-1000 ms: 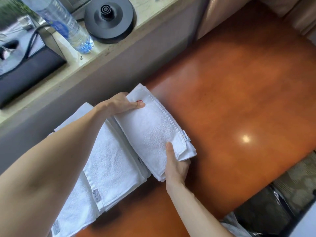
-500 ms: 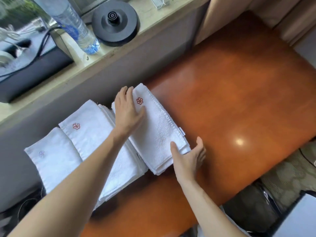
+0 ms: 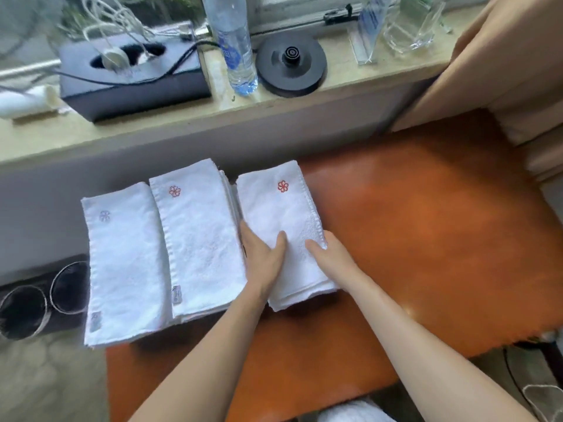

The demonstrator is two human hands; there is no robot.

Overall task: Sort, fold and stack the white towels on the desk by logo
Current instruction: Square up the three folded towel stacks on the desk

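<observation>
You are pressing both hands onto the near half of the folded white terry towel stack with the solid red flower logo [image 3: 286,208], which is lying on the glossy orange-brown wooden desk [image 3: 426,239]. Your left hand [image 3: 263,258] and right hand [image 3: 333,254] are lying flat and apart, thumbs on top, gripping nothing. By pushing unevenly you are risking skewed layers, or nudging them into the white stack with the outlined red flower [image 3: 198,239] just beside it on the left, mixing the logos. The pale-blue-logo stack [image 3: 125,263] is lying further left. Beyond it, a clear plastic water bottle [image 3: 234,47] and a round black kettle base [image 3: 291,65] are standing on the sill, well apart and obstructing nothing.
</observation>
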